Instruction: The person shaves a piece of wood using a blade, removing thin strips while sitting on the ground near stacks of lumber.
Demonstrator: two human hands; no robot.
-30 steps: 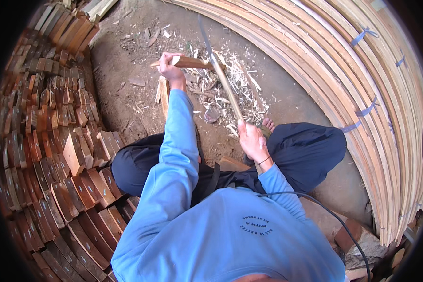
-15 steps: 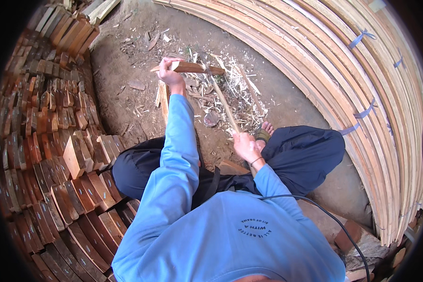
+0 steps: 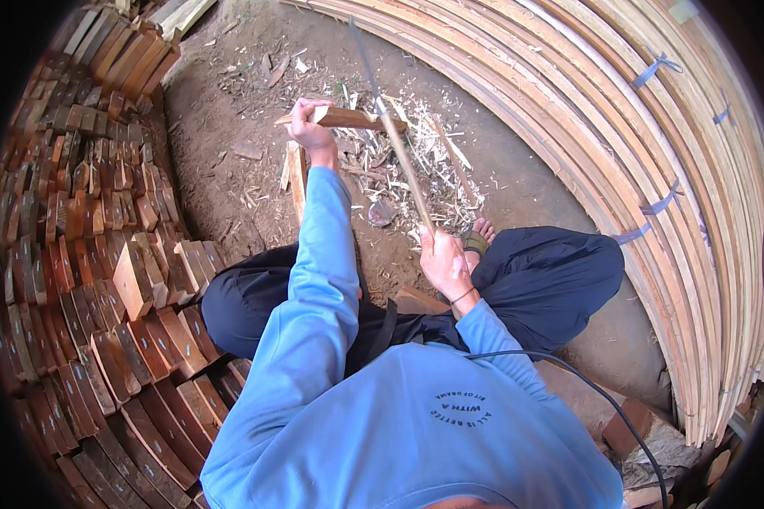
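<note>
Wood piece (image 3: 348,118) lay level in the left hand (image 3: 307,125), fingers wrapped around its near end, above a chip-strewn dirt floor (image 3: 229,182). The right hand (image 3: 444,259) was clenched on a long blade's (image 3: 392,136) handle. Splitting well likely called for a steady grip and fingers kept clear. One piece, one blade; stacked blocks (image 3: 102,254) too many to count.

Our left arm is stretched way out toward the upper middle of the frame, left hand (image 3: 308,123) curled tight in a fist grip. Right hand (image 3: 444,261) sits closer in at center, fingers wrapped shut, wrist bent, elbow tucked.
</note>
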